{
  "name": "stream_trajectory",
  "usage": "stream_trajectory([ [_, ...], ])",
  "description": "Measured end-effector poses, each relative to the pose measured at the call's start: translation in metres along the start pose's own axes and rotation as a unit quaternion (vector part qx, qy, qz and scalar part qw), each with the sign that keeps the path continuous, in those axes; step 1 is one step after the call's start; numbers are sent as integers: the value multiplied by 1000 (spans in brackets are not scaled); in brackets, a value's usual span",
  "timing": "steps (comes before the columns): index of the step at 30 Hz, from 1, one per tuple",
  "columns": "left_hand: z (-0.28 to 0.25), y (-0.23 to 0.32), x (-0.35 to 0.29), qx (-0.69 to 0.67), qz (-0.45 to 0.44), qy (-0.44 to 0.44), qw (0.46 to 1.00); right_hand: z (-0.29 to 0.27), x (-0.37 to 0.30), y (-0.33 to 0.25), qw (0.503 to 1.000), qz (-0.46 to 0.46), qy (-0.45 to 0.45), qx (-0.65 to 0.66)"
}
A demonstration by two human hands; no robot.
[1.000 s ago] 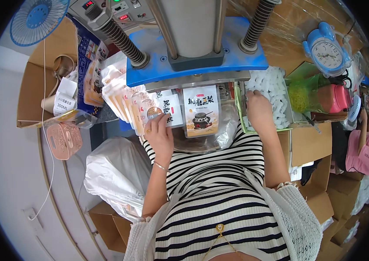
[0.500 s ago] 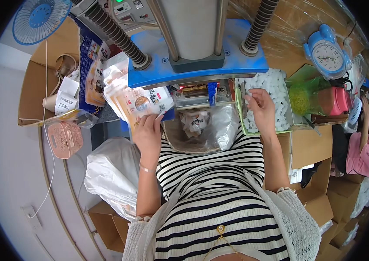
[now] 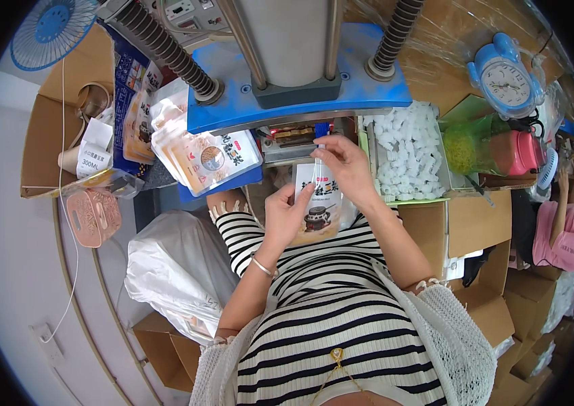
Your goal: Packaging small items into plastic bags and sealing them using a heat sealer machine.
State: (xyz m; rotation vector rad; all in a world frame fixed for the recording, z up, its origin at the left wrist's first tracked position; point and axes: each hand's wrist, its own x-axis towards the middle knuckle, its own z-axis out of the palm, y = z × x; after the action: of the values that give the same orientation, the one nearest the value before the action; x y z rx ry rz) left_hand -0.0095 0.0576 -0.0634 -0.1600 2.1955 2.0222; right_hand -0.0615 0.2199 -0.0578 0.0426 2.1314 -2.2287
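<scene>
My left hand (image 3: 285, 213) grips a printed pouch (image 3: 318, 220) by its left side, held in front of my lap. The pouch is white at the top and tan below, with a dark pot pictured on it. Above its top edge, my right hand (image 3: 346, 168) pinches a thin white plastic piece, like a spout with a stem (image 3: 318, 169). Its stem overlaps the pouch's upper part; I cannot tell whether it sits inside. A fanned stack of similar pouches (image 3: 212, 159) lies to the left. On the right, a green-edged box (image 3: 395, 201) holds many small white plastic pieces (image 3: 405, 149).
A press with a blue plate (image 3: 300, 108) and spring-wrapped posts stands ahead. At left are a pink basket (image 3: 94, 216), a white sack (image 3: 172, 271) and a cardboard box (image 3: 47, 155). A blue alarm clock (image 3: 505, 81) and pink-lidded jar (image 3: 525, 154) stand right; another person (image 3: 561, 233) sits beyond.
My left hand has come off the stack to the middle with one pouch. My right hand has left the box with a white plastic piece and now meets the pouch's top.
</scene>
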Motion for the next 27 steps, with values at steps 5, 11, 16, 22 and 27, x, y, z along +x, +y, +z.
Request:
stream_trajectory([
  [5, -12, -10, 25, -70, 6, 25, 997, -14, -5, -18, 964, -96, 73, -237],
  [11, -17, 1, 60, -22, -29, 33, 999, -66, -2, -33, 830, -117, 150, -525],
  [16, -35, 31, 44, 342, 14, 25, 939, -72, -4, -14, 754, -76, 121, -641],
  [22, -71, -18, 20, 556, 271, 213, 756, -82, -7, -10, 764, -158, 87, -619],
  [27, -87, -19, 4, 497, 305, 182, 792, -89, -13, -15, 795, -167, 136, -567],
])
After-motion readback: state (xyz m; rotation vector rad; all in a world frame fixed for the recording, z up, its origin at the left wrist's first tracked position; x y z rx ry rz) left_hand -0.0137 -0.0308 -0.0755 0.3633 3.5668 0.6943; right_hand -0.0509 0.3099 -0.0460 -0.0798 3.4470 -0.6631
